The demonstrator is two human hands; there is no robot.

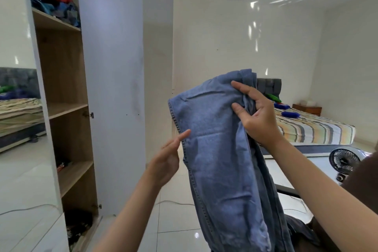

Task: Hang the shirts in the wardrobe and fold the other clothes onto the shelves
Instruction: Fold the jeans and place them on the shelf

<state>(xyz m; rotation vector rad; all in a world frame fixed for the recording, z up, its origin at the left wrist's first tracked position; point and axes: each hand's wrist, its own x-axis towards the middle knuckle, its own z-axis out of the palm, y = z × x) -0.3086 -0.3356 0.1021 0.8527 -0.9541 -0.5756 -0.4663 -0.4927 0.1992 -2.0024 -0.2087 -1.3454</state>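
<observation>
Jeans (221, 149) hang from my right hand (255, 116), which pinches a bunched fold near the top, fingers clenched into the denim. Their long axis runs straight down from that grip, past my forearm and out of the bottom of the view, so I cannot see the lower end. My left hand (169, 159) is released, fingers straight, its tips just touching the stitched side seam down and to the left of the grip; it is the hand nearer the free edge, and I judge it should take that seam for the fold. The open wardrobe (67, 92) stands well to the left of both hands, its door (112, 88) swung out between. The middle shelf (65, 109) looks bare. The top shelf holds a jumble of clothes (53, 4). Clear air lies between the left hand and the shelves; the bed (311, 127) sits behind the grip, to its right.
</observation>
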